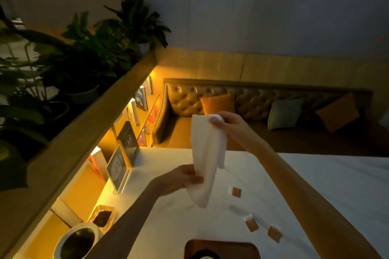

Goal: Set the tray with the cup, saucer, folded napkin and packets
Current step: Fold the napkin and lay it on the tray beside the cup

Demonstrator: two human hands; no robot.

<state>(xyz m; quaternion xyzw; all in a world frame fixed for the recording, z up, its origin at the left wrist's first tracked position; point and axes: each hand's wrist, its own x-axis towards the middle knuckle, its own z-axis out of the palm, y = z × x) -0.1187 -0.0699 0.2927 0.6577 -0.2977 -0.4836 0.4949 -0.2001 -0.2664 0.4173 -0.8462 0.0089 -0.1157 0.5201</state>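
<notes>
A white napkin (207, 153) hangs in the air above the white-clothed table (315, 185). My right hand (229, 125) pinches its top corner. Lower down, my left hand (185, 177) holds the napkin's left edge between thumb and fingers. Three small brown packets lie on the cloth: one (235, 192) to the right of the napkin, two more (251, 225) (274, 234) nearer me. A wooden tray (248, 247) shows at the bottom edge, with something dark and round (205, 255) on it, mostly cut off.
An acrylic sign stand (117, 167) and a dark table number card (128, 141) stand at the table's left edge. A white planter (76, 242) and a small dish (103, 216) sit at lower left. A tufted sofa with cushions (252, 101) lies beyond the table.
</notes>
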